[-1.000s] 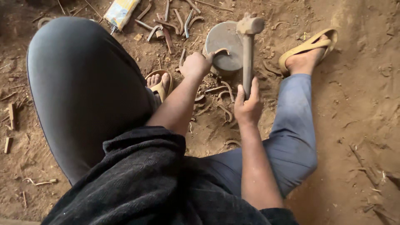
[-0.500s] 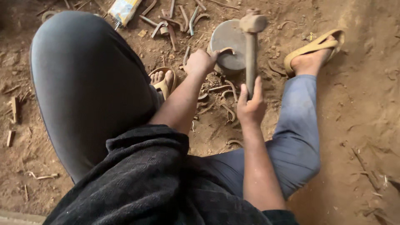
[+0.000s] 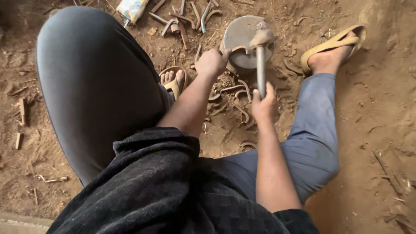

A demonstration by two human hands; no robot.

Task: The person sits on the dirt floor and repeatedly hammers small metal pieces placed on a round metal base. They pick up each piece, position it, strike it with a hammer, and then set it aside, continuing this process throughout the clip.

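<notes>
I sit on a dirt floor with a round grey metal block (image 3: 239, 40) set in the ground between my legs. My left hand (image 3: 211, 62) grips a bent rusty metal piece (image 3: 239, 49) and holds it on the block's near edge. My right hand (image 3: 264, 104) is closed around the handle of a hammer (image 3: 261, 60). The hammer's head is down on the bent piece on the block.
Several bent rusty metal pieces (image 3: 236, 93) lie in the dirt by the block, and more (image 3: 182, 19) lie behind it. A crumpled packet (image 3: 132, 8) lies at the top. My sandalled feet (image 3: 331, 45) rest on either side. Wood scraps (image 3: 21, 112) lie at the left.
The hammer head has come down from above the block onto the bent piece. My left hand has stayed at the block's edge.
</notes>
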